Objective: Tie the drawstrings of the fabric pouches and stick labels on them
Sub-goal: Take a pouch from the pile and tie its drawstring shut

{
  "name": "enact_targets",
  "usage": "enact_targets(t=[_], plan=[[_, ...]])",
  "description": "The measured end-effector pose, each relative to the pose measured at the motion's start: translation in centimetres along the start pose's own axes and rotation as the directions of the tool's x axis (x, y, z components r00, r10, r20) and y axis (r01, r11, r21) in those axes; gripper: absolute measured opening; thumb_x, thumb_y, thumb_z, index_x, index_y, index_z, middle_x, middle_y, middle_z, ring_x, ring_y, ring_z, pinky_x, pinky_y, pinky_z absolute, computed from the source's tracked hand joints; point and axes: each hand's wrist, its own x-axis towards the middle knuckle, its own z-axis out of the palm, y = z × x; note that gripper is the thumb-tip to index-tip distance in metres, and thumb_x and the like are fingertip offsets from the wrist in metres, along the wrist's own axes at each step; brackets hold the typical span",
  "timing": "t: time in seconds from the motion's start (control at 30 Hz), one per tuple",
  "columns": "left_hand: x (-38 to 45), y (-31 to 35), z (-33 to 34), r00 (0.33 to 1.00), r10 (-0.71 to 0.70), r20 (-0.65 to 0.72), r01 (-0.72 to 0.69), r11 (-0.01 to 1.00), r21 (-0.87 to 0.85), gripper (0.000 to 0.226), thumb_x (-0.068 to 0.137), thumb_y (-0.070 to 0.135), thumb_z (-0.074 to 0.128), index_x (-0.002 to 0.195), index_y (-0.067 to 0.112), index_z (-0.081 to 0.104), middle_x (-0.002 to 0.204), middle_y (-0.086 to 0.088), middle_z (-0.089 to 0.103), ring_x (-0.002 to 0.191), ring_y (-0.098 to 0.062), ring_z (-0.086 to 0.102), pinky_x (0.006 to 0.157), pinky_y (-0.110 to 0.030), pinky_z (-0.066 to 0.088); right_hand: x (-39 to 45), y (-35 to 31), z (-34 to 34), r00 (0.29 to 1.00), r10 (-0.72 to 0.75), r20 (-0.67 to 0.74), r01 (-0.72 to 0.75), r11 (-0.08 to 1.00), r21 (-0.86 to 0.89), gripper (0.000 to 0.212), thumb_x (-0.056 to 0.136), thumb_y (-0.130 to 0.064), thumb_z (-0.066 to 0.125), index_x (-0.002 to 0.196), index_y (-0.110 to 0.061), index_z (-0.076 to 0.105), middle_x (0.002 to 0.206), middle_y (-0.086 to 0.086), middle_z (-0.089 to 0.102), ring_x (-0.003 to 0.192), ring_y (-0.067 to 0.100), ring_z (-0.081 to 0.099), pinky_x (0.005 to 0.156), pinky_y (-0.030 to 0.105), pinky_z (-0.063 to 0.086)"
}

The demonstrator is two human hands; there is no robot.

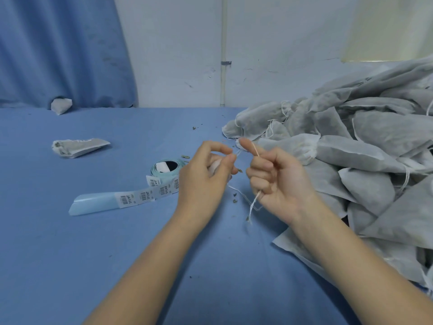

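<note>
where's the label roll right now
In the head view the label roll lies on the blue table just left of the left hand, its strip of barcode labels trailing toward the lower left.

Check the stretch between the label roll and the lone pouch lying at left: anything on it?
Nothing: in the head view, only bare blue cloth separates the label roll from the lone pouch.

Two bare forearms, no sleeves, left hand (206, 174) and right hand (278, 181) without rings, gloves or watch
</note>
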Motion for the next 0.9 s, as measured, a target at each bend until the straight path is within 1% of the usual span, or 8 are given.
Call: enact_targets(t=[0.1, 0.2, 0.4, 0.5, 0.6, 0.77, 0.83, 0.9], plan=[[-0.2, 0.0, -0.1, 0.998, -0.01, -0.058, 0.012, 1.0, 0.021, 0.01, 0.084, 0.023, 0.069, 0.076, 0.026, 0.064, 0.069, 0.018, 0.068, 0.068, -0.002, 0.062, 0.07, -0.021, 0.049, 0.2, 0.5, -0.1, 0.998, -0.057, 0.003, 0.056, 0.976, -0.212, 0.038, 0.081, -0.003, 0.038, 0.107, -0.013, 0.064, 0.05, -0.005, 0.039, 0.041, 0.006, 0.019, 0.035, 0.015, 0.015], [-0.3, -0.2, -0.2, 0.998, -0.01, -0.063, 0.015, 0.997, 0.074, 0.009, 0.085, 0.027, 0.067, 0.076, 0.029, 0.066, 0.069, 0.024, 0.066, 0.067, 0.002, 0.058, 0.066, -0.016, 0.044, 0.0, 0.7, 0.1, 0.992, -0.119, 0.033, 0.119, 0.84, -0.529, 0.04, 0.091, -0.006, 0.036, 0.112, -0.024, 0.064, 0.052, -0.003, 0.042, 0.043, 0.005, 0.021, 0.038, 0.015, 0.015], [-0.4, -0.4, -0.3, 1.0, -0.008, -0.01, 0.009, 0.997, 0.07, 0.015, 0.09, 0.029, 0.062, 0.079, 0.022, 0.068, 0.058, 0.011, 0.065, 0.064, 0.002, 0.057, 0.064, -0.013, 0.04, 0.0, 1.4, 0.3, 0.961, -0.236, 0.142, 0.219, 0.34, -0.915, 0.05, 0.092, -0.002, 0.043, 0.125, -0.037, 0.058, 0.05, -0.01, 0.049, 0.046, 0.003, 0.036, 0.047, 0.012, 0.032], [-0.1, -0.7, -0.1, 0.997, -0.05, -0.061, 0.056, 0.991, 0.117, 0.016, 0.091, 0.026, 0.06, 0.078, 0.023, 0.07, 0.062, 0.014, 0.064, 0.064, 0.005, 0.056, 0.063, -0.011, 0.04, 0.2, 1.7, 0.4, 0.935, -0.278, 0.222, 0.247, 0.058, -0.967, 0.038, 0.092, -0.006, 0.047, 0.121, -0.028, 0.057, 0.051, -0.012, 0.056, 0.047, 0.001, 0.045, 0.052, 0.01, 0.034], [-0.1, -0.6, 0.1, 0.995, -0.044, -0.087, 0.061, 0.977, 0.205, 0.018, 0.092, 0.026, 0.058, 0.076, 0.028, 0.066, 0.065, 0.019, 0.061, 0.065, 0.011, 0.053, 0.061, -0.007, 0.037, 0.2, 2.3, 0.3, 0.901, -0.333, 0.278, 0.258, -0.103, -0.961, 0.016, 0.093, -0.01, 0.049, 0.106, -0.019, 0.047, 0.057, -0.008, 0.059, 0.054, 0.003, 0.051, 0.056, 0.015, 0.037], [-0.1, -0.4, -0.1, 0.989, -0.054, -0.136, 0.078, 0.981, 0.179, 0.024, 0.093, 0.024, 0.055, 0.071, 0.029, 0.062, 0.066, 0.019, 0.062, 0.066, 0.007, 0.055, 0.064, -0.007, 0.037, 0.5, 3.1, 0.2, 0.8, -0.521, 0.297, 0.265, -0.138, -0.954, 0.029, 0.091, -0.012, 0.06, 0.092, -0.014, 0.031, 0.059, -0.011, 0.05, 0.056, -0.007, 0.052, 0.056, 0.007, 0.037], [0.1, -0.3, -0.4, 0.984, -0.076, -0.159, 0.097, 0.987, 0.128, 0.026, 0.093, 0.024, 0.055, 0.069, 0.031, 0.061, 0.067, 0.018, 0.063, 0.069, 0.004, 0.056, 0.068, -0.011, 0.04, 0.4, 3.0, 0.2, 0.801, -0.54, 0.259, 0.226, -0.129, -0.966, 0.028, 0.09, -0.02, 0.064, 0.091, -0.016, 0.036, 0.059, -0.012, 0.05, 0.057, -0.006, 0.052, 0.058, 0.008, 0.037], [0.2, -0.3, -0.7, 0.98, -0.098, -0.172, 0.11, 0.992, 0.064, 0.028, 0.094, 0.023, 0.055, 0.068, 0.03, 0.061, 0.068, 0.017, 0.064, 0.07, 0.0, 0.058, 0.073, -0.018, 0.044, 0.2, 2.6, 0.0, 0.837, -0.522, 0.166, 0.183, -0.02, -0.983, 0.017, 0.089, -0.027, 0.065, 0.09, -0.021, 0.049, 0.056, -0.01, 0.053, 0.056, -0.003, 0.051, 0.059, 0.01, 0.037]])
